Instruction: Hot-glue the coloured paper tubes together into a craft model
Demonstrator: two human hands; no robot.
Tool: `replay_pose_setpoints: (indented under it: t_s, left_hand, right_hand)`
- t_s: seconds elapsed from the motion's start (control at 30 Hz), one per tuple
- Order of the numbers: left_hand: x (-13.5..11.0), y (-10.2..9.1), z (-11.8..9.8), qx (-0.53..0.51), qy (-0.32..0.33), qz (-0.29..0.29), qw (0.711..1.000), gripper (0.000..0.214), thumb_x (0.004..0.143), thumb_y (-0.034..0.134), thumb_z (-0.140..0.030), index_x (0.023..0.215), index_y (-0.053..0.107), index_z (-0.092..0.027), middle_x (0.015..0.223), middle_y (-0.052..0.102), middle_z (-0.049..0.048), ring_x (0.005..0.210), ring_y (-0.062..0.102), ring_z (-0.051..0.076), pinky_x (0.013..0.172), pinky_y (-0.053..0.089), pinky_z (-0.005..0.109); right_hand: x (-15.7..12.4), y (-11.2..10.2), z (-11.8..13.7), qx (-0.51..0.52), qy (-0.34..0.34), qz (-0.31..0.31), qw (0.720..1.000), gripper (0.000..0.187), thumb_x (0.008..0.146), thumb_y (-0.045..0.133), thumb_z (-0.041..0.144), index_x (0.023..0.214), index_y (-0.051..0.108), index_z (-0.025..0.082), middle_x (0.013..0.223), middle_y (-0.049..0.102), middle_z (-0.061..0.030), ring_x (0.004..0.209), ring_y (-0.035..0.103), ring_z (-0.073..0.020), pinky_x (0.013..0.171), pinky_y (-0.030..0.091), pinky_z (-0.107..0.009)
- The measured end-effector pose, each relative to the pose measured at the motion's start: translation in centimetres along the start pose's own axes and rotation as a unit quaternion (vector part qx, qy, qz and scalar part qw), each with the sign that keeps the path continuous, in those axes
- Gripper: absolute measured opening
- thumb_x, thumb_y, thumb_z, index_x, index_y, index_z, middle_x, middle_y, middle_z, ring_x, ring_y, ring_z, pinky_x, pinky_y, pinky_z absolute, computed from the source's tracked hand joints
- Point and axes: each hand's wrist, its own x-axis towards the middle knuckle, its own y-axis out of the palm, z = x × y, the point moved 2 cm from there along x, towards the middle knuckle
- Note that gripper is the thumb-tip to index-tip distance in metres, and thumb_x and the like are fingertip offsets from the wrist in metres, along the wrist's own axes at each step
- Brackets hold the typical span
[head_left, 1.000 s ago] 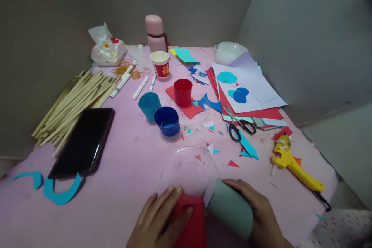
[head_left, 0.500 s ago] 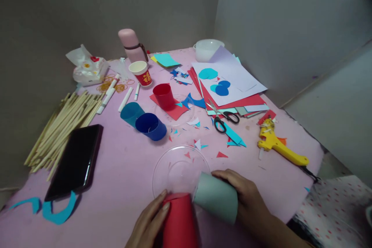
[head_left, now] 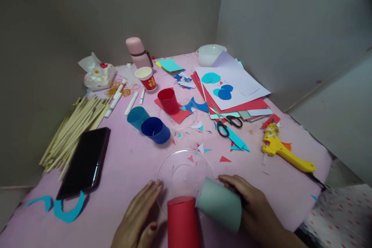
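Note:
Beside the red paper cylinder [head_left: 183, 224], my left hand [head_left: 136, 217] lies with its fingers stretched out, holding nothing and a small gap from the cylinder. My right hand [head_left: 257, 209] curls round the far side of a pale grey-green paper cylinder [head_left: 221, 206], which leans on its side; most of those fingers are hidden. The two cylinders lie close together over the near edge of a clear plastic disc [head_left: 180, 155]. The red cylinder's lower end runs out of the picture.
Blue [head_left: 155, 131], teal [head_left: 136, 118] and red [head_left: 167, 101] paper rings stand mid-table. Scissors [head_left: 223, 124], coloured sheets [head_left: 241, 81] and a yellow glue gun [head_left: 286, 155] lie right. A phone [head_left: 84, 162] and wooden sticks [head_left: 77, 128] lie left; a paper cup [head_left: 146, 79] stands behind.
My left hand has let go of the red cylinder and moved left, its fingers straightening. My right hand stays at the grey-green cylinder. The whole view has shifted slightly.

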Motion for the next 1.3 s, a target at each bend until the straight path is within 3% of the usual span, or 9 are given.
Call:
replay_pose_setpoints:
  t_s: [0.27,0.43,0.63,0.87,1.03,1.13,1.23,1.3]
  left_hand:
    - [1.5,0.6,-2.2,0.081,0.173,0.023,0.981,0.044,0.093,0.043,-0.035,0.136,0.039,-0.024,0.133,0.056,-0.0004,0.123,0.05,0.014,0.105,0.036,0.025]
    - [1.9,0.4,-2.8,0.081,0.146,0.021,0.986,0.044,0.093,0.043,-0.035,0.135,0.039,-0.022,0.131,0.058,0.0023,0.121,0.053,0.015,0.103,0.041,0.027]
    - [4.5,0.2,-5.3,0.08,0.176,0.022,0.981,0.045,0.087,0.055,-0.041,0.128,0.046,-0.024,0.12,0.065,0.0054,0.108,0.062,0.02,0.089,0.054,0.03]
    - [6.5,1.6,-7.5,0.074,0.184,0.034,0.98,0.037,0.084,0.056,-0.027,0.121,0.05,-0.026,0.107,0.07,0.0033,0.092,0.068,0.021,0.076,0.059,0.033]
    - [5.9,1.2,-6.6,0.082,0.159,0.003,0.984,0.037,0.088,0.052,-0.033,0.124,0.049,-0.027,0.114,0.068,0.0028,0.098,0.067,0.019,0.082,0.057,0.029]
    - [5.7,0.0,-4.3,0.083,0.09,-0.015,0.992,0.032,0.092,0.043,-0.034,0.124,0.05,-0.029,0.118,0.066,0.0003,0.102,0.065,0.016,0.085,0.055,0.027]
    - [5.6,-0.9,-1.5,0.098,0.039,-0.023,0.994,0.034,0.093,0.036,-0.037,0.12,0.054,-0.027,0.12,0.065,0.0023,0.106,0.063,0.019,0.09,0.053,0.034]
    - [5.8,-1.0,0.0,0.108,-0.018,-0.013,0.994,0.039,0.092,0.036,-0.042,0.122,0.053,-0.024,0.126,0.06,0.0048,0.114,0.058,0.022,0.097,0.048,0.04]
  right_hand:
    - [0.2,0.2,-0.3,-0.045,-0.042,-0.021,0.998,0.044,0.072,0.041,0.006,0.111,0.058,0.017,0.099,0.072,-0.01,0.09,0.069,-0.0213,0.072,0.056,-0.029]
    - [0.4,0.4,-0.1,-0.04,-0.012,0.004,0.999,0.043,0.071,0.041,0.006,0.108,0.06,0.014,0.098,0.072,-0.0122,0.089,0.069,-0.0221,0.072,0.055,-0.031]
    - [1.1,0.4,0.9,-0.016,0.039,0.024,0.999,0.04,0.07,0.045,0.006,0.106,0.063,0.009,0.097,0.071,-0.0144,0.087,0.067,-0.0243,0.075,0.054,-0.036]
    - [1.3,0.4,1.1,-0.001,0.038,0.012,0.999,0.048,0.065,0.044,0.0,0.107,0.063,0.009,0.098,0.07,-0.0135,0.088,0.066,-0.0238,0.077,0.052,-0.035]
    - [1.0,0.1,0.8,0.021,0.023,0.012,0.999,0.054,0.066,0.046,-0.001,0.116,0.058,0.011,0.105,0.067,-0.0116,0.096,0.063,-0.0219,0.084,0.05,-0.033]
    - [0.1,-0.7,0.5,0.031,0.044,0.024,0.998,0.055,0.071,0.051,0.005,0.125,0.05,0.014,0.102,0.064,-0.0084,0.081,0.063,-0.018,0.074,0.052,-0.03]
    - [-1.1,-2.4,-0.2,0.038,0.074,0.013,0.996,0.047,0.081,0.052,0.017,0.128,0.045,0.019,0.099,0.061,-0.0052,0.065,0.059,-0.0136,0.061,0.052,-0.026]
    - [-1.7,-4.3,-1.2,0.015,0.088,-0.034,0.995,0.04,0.086,0.05,0.026,0.125,0.047,0.02,0.096,0.061,-0.0049,0.066,0.06,-0.0144,0.059,0.052,-0.025]
